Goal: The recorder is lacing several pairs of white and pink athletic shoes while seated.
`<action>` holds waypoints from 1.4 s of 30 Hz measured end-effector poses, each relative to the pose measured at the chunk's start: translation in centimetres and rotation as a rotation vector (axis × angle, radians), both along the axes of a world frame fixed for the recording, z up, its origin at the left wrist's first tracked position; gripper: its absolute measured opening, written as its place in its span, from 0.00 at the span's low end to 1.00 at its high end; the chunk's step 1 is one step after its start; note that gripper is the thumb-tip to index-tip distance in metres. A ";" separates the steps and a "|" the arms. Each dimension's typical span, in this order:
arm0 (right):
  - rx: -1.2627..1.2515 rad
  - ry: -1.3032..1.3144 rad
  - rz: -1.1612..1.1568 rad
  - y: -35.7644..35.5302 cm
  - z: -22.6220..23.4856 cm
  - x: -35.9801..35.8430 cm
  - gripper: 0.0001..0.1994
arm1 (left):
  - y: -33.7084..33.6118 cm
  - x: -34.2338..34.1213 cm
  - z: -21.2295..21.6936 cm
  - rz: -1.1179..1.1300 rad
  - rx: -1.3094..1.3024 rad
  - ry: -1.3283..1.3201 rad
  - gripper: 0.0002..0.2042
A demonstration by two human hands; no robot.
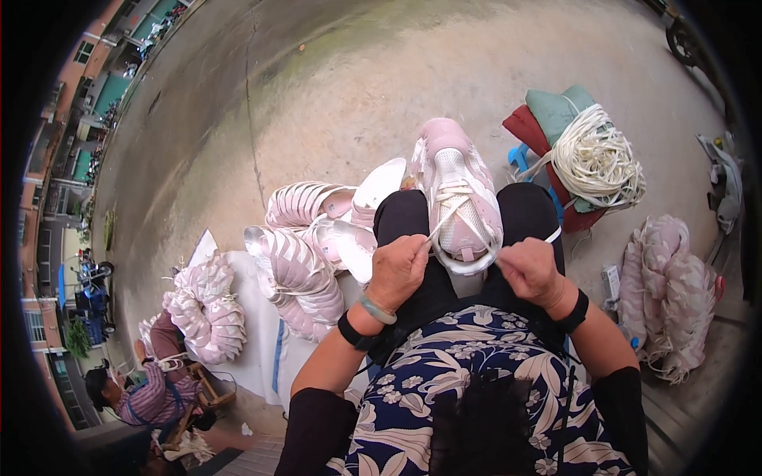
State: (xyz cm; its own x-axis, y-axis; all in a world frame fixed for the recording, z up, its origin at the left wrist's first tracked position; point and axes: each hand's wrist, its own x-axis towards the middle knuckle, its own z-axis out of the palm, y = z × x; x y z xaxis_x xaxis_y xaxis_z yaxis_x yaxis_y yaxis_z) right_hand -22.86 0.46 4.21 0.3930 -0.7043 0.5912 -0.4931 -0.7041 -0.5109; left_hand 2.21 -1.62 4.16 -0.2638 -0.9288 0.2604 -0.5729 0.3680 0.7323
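A pink-and-white sneaker upper (454,178) rests between my black-clad knees, its rounded pink end away from me. White laces (454,208) cross over its mesh front. To the left of its opening, my left hand (399,268) pinches a lace that runs tight from the lacing. My right hand (530,271) is closed at the right side of the opening; what its fingers hold is hidden. A white strip, perhaps a lace end, shows over my right thigh beyond that hand.
Stacked pink-and-white uppers (298,278) lie to my left on a white sheet (258,309). A coiled bundle of uppers (208,309) is farther left, near a seated person (147,393). At right are a lace bundle (599,159) on folded cloths and more tied uppers (665,293).
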 end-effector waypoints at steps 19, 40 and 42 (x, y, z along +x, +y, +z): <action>0.228 0.549 -0.327 -7.6 1.7 4.6 0.08 | -1.4 -1.9 0.1 -0.082 -0.231 0.030 0.05; -0.231 0.641 -0.164 -10.9 1.3 5.2 0.03 | -4.1 -3.2 -1.5 0.036 0.015 0.018 0.09; -0.151 0.675 -0.225 -10.3 1.5 4.8 0.05 | -4.2 -3.0 -1.5 0.036 0.031 0.026 0.09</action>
